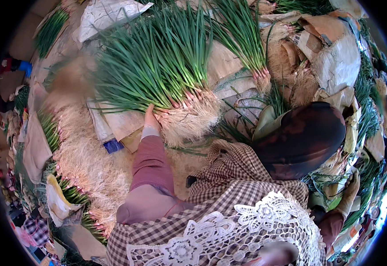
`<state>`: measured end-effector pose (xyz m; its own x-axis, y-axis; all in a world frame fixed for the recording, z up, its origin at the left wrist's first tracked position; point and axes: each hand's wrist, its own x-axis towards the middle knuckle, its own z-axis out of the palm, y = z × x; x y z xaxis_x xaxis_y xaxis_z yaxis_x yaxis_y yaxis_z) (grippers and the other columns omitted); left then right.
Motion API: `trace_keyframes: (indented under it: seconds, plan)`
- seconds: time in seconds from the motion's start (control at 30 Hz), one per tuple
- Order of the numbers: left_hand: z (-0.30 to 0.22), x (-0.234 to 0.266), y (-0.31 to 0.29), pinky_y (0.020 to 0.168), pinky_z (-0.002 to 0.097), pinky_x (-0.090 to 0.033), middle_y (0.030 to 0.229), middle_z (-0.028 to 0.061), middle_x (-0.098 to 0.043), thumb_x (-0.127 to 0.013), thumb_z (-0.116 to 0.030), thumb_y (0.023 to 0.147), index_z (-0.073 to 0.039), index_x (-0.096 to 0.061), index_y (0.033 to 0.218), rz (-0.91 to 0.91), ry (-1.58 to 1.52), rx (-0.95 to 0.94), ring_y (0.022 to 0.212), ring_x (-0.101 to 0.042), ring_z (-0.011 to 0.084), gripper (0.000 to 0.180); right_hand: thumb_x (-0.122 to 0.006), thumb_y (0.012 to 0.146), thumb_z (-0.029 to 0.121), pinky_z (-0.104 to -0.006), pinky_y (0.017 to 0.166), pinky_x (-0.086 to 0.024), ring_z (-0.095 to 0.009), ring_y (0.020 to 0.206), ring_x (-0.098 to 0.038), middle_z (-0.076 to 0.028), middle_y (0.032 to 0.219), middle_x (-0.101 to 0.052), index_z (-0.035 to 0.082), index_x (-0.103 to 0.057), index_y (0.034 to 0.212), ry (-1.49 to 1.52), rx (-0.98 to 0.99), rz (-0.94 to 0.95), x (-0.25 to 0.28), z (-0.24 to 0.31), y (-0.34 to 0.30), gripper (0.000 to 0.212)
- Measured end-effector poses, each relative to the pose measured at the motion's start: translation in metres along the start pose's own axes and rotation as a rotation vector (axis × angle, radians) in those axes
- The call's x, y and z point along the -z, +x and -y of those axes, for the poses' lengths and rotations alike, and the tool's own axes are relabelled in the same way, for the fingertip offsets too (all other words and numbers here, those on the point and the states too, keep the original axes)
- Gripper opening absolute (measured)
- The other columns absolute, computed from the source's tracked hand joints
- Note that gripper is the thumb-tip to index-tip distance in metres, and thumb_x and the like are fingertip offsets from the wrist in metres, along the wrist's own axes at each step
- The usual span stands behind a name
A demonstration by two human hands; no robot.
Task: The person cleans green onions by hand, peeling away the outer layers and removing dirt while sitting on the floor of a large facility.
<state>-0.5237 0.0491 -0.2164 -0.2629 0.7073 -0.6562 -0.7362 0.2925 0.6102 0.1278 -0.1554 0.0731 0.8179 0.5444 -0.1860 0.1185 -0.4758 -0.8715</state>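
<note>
A broad bunch of green onions [171,66] is fanned out in front of me, green tops pointing away and pale stringy roots [191,117] toward me. My left hand [151,119] grips its near left edge, where stems meet roots; a finger or thumb shows on top, the others are hidden. Beneath the bunch are pieces of tan sacking [124,120]. Far out to my right, beside my bent knee, my right hand [352,186] is near loose green leaves [324,188]. Its fingers are too small and bent by the lens to read.
A smaller onion bunch [257,57] lies beyond, at right. To my left runs a long row of onions with thick roots [91,155]. My dark-clothed knee [306,137] rises at right, near crumpled sacks [335,62]. A brown blur [71,82] hides part of the left side.
</note>
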Motion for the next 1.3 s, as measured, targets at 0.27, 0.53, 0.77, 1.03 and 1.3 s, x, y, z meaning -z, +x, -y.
trace_keyframes:
  seconds: [0.27,0.53,0.77,1.03,1.3]
  plan:
    - [-0.018,-0.010,-0.007,0.035,0.0294,-0.040,0.073,0.0088,-0.056,-0.038,-0.057,0.079,-0.008,-0.051,0.102,-0.376,0.504,0.000,0.044,-0.048,0.0188,0.056,-0.053,0.072,0.015,-0.0242,0.055,-0.041,-0.013,0.061,-0.050,-0.004,0.070,-0.056,0.004,-0.056,0.097,-0.522,-0.105,0.526,-0.021,-0.055,-0.018,0.027]
    - [0.010,-0.019,0.013,0.067,0.0419,-0.048,0.089,0.0358,-0.051,-0.046,-0.061,0.072,0.025,-0.035,0.101,-0.673,1.193,-0.376,0.081,-0.055,0.0420,0.091,-0.060,0.063,0.022,-0.0357,0.073,-0.045,-0.027,0.086,-0.057,-0.010,0.091,-0.061,0.009,-0.063,0.090,-1.723,-0.480,0.907,-0.003,-0.143,-0.048,0.030]
    - [-0.056,0.012,0.049,0.083,0.0411,-0.039,0.106,0.0230,-0.051,-0.036,-0.057,0.079,0.006,-0.040,0.116,-0.145,1.321,0.518,0.095,-0.050,0.0343,0.073,-0.061,0.074,0.015,-0.0259,0.069,-0.045,-0.014,0.074,-0.054,-0.008,0.084,-0.060,0.001,-0.056,0.100,-0.701,-0.127,0.382,-0.019,-0.111,-0.024,0.030]
    - [-0.132,-0.214,-0.052,0.088,0.0312,-0.035,0.112,0.0191,-0.048,-0.046,-0.023,0.084,0.005,-0.041,0.116,0.310,2.014,-0.968,0.103,-0.047,0.0253,0.043,-0.060,0.071,0.026,-0.0295,0.067,-0.044,-0.021,0.073,-0.057,-0.010,0.083,-0.060,0.006,-0.056,0.098,-0.517,-0.041,-0.324,-0.002,-0.076,0.049,0.034]
    - [0.031,-0.428,-0.261,0.083,0.0281,-0.038,0.102,0.0095,-0.054,-0.045,-0.009,0.082,-0.001,-0.047,0.114,1.139,1.208,-1.168,0.092,-0.050,0.0170,0.033,-0.057,0.074,0.025,-0.0298,0.084,-0.040,-0.022,0.094,-0.053,-0.012,0.104,-0.054,0.006,-0.050,0.108,-0.113,-0.335,-0.215,0.000,-0.075,0.101,0.041]
